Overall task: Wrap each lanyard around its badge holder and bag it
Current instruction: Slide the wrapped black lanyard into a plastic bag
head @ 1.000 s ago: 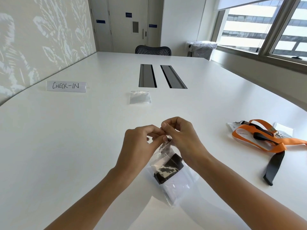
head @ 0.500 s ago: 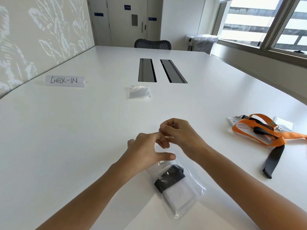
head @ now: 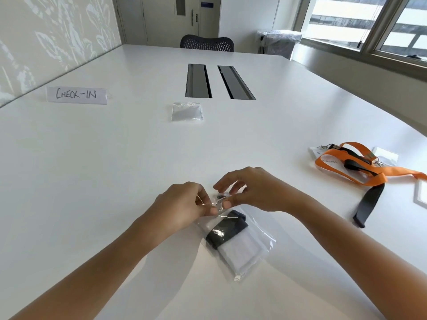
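**Trouble waiting at the mouth of the bag**

Far left, the CHECK-IN sign (head: 76, 95) stood well apart from the work, and we judged it no hazard. Further right, a spare bag (head: 187, 111) lay flat near the cable slots (head: 198, 80). It looked light enough that a careless forearm could have sent it sliding across the table (head: 115, 158).

Close in front of us, our left hand (head: 182, 204) pinched the left end of the filled bag (head: 263, 241) at its mouth. That bag lay on the table and held the badge holder (head: 240, 252), with the black lanyard (head: 227, 229) wound round its upper part. Our right hand (head: 256, 190) sat just beside the left, with thumb and fingers closed on the same mouth.

Something metallic, probably the clip (head: 219, 197), sat right at that opening, and there we saw the main risk. If the clip stayed in the seal line, the strip would not have closed. Pressing harder on it might have split the thin film. The plastic also looked slick, so either pinch could have slipped. A tug from both hands might have dragged the bag and loosened the wraps inside.

Off to the right, the orange lanyard (head: 353, 167) and a loose black strap (head: 367, 204) lay crossed over each other on their holders. We reckoned that lifting one could have pulled the other along with it.
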Demonstrator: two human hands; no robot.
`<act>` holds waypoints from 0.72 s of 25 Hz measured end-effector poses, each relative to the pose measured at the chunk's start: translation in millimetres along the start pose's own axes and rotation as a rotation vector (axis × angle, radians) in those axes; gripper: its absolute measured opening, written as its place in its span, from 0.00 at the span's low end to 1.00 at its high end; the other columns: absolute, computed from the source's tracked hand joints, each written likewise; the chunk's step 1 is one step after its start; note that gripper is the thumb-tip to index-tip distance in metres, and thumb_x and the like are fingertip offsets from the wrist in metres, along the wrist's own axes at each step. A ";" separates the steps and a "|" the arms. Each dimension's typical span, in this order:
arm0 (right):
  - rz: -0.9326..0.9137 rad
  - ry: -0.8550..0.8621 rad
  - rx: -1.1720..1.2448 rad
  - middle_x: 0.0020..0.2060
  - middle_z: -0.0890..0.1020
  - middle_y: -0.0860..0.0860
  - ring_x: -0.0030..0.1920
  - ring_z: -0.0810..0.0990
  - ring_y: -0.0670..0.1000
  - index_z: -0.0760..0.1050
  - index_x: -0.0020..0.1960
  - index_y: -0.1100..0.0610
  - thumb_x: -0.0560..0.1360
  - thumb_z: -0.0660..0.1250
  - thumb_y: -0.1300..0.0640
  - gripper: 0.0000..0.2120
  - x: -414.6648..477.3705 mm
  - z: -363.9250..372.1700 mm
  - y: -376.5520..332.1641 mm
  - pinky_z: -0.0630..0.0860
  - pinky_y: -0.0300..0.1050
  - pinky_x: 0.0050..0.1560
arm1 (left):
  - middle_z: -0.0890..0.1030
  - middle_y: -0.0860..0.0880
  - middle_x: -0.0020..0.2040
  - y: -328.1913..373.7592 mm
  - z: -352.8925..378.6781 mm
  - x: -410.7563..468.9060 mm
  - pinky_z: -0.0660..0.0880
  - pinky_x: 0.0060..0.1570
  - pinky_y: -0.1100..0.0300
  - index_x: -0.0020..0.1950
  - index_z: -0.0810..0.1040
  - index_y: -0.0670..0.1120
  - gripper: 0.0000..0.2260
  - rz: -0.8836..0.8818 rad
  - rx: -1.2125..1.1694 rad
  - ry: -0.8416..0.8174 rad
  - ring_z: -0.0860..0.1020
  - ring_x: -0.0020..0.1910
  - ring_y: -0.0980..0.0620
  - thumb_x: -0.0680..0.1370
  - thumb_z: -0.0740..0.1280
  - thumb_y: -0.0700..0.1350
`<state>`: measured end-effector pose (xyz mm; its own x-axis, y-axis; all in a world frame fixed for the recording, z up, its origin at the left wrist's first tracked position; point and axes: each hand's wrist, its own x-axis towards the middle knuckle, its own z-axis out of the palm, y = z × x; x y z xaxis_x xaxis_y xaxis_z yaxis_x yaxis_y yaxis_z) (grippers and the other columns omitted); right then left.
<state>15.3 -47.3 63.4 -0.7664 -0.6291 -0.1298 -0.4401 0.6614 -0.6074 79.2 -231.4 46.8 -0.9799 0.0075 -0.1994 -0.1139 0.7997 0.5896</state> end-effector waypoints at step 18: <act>-0.014 -0.007 0.182 0.31 0.83 0.43 0.34 0.79 0.42 0.83 0.39 0.54 0.70 0.75 0.62 0.04 -4.5 -16.7 -0.6 0.79 0.38 0.45 | 0.80 0.56 0.38 6.1 -2.0 1.0 0.66 0.33 0.72 0.39 0.78 0.52 0.07 0.230 -0.324 0.261 0.74 0.30 0.63 0.74 0.71 0.50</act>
<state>11.2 -38.0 77.4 -0.7570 -0.6411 -0.1259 -0.3580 0.5682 -0.7410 77.2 -227.7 51.7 -0.9893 -0.0223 0.1441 0.1063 0.5660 0.8175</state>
